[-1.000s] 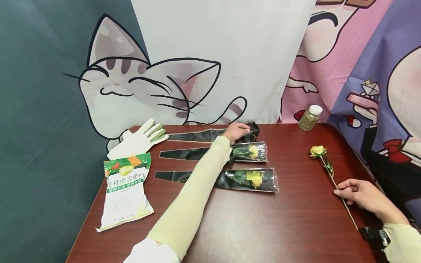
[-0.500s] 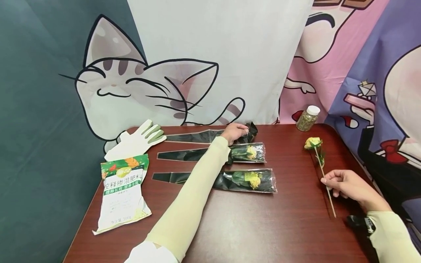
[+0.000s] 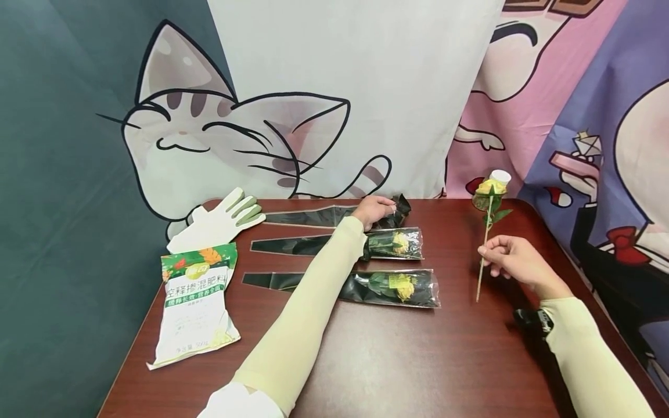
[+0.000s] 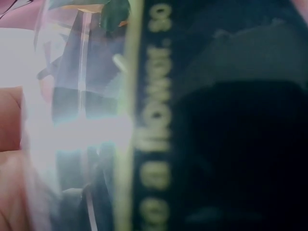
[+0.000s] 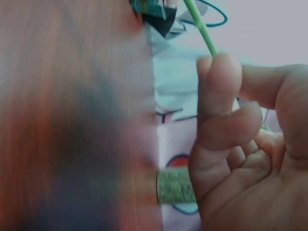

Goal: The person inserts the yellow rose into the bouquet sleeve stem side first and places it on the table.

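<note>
At the back of the table my left hand (image 3: pixel 373 210) grips a black-and-clear flower sleeve (image 3: pixel 308 217) near its wide, crumpled end. The left wrist view is filled by the sleeve's clear film and dark printed side (image 4: pixel 231 144), with fingers (image 4: pixel 10 130) at the left edge. On the right, my right hand (image 3: pixel 517 262) pinches a yellow artificial rose (image 3: pixel 490 188) by its stem, bloom upward. The right wrist view shows the green stem (image 5: pixel 201 26) rising from between thumb and fingers. Two more sleeves, a middle one (image 3: pixel 290 244) and a front one (image 3: pixel 347 290), each contain a yellow rose.
A lidded jar (image 3: pixel 500 176) of green bits stands at the back right, partly behind the rose. White gloves (image 3: pixel 211 229) and a fertilizer bag (image 3: pixel 195 313) lie on the left. A printed cloth backdrop (image 3: pixel 355 58) hangs behind the table.
My right hand has carried the rose leftward and toward the back, and the stem now stands more upright. The left hand has stayed on the back sleeve.
</note>
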The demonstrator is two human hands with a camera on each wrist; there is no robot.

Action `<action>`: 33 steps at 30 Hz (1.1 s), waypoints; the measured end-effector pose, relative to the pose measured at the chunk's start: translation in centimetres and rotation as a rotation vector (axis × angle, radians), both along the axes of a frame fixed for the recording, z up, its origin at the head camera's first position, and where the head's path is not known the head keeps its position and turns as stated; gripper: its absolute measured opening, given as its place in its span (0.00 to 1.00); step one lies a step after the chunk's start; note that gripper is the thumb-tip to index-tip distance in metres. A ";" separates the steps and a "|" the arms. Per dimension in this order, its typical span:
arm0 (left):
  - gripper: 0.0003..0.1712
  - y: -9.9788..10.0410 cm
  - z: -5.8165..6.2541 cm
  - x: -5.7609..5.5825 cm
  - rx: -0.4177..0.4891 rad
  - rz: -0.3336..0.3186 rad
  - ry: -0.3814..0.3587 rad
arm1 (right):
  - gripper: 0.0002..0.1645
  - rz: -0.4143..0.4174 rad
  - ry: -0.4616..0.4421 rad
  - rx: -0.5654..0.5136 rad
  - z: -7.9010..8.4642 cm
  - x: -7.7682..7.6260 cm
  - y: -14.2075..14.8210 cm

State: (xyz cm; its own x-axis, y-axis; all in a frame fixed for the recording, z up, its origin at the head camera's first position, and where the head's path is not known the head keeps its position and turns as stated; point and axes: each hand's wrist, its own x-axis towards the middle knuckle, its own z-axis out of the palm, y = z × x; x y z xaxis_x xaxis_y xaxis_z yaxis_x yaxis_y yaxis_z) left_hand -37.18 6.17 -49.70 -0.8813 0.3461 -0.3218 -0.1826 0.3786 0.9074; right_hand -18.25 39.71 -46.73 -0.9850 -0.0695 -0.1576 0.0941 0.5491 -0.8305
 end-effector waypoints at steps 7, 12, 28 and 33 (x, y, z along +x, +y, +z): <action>0.16 0.1 0.1 0.2 0.001 -0.019 0.011 | 0.21 -0.081 0.107 -0.086 0.0 -2.7 -2.5; 0.16 0.1 0.1 0.2 0.015 -0.013 -0.006 | 0.17 -0.155 0.158 -0.183 0.4 -4.9 -4.8; 0.15 0.1 -0.1 0.4 0.020 0.029 0.016 | 0.12 -0.402 0.365 -0.391 0.8 -11.7 -10.1; 0.16 0.0 0.1 0.4 0.026 0.029 0.015 | 0.12 -0.461 0.390 -0.341 0.2 -13.4 -10.9</action>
